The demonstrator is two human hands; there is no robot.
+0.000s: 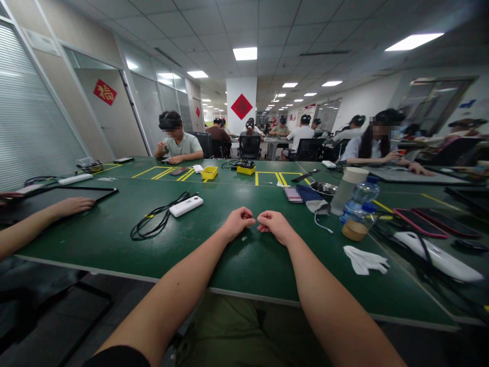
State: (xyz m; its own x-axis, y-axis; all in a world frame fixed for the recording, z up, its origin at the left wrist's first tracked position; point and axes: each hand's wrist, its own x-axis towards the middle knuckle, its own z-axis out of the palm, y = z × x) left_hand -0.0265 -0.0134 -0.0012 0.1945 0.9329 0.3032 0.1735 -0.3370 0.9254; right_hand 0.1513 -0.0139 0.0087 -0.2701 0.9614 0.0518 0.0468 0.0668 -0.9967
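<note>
Close together over the green table point(214, 255), my two hands face each other with a narrow gap between them. My left hand point(237, 224) is closed, thumb against curled fingers; a small dark reddish patch shows inside, too small to name. Fingertips pressed together, my right hand point(275, 227) is closed as well, and whatever it may hold is hidden. A tiny pale scrap point(244, 238) lies on the tabletop just below my left hand. Left of my hands rests a white power bank point(186, 206) beside a coiled black cable point(153, 224).
At right stand a pale tumbler point(348, 191), plastic bottles point(361, 216), a metal bowl point(324, 189) and a crumpled white tissue point(365, 260). Yellow trays point(210, 173) sit farther back. A neighbour's hand point(76, 205) rests on a dark board at left; other people sit beyond.
</note>
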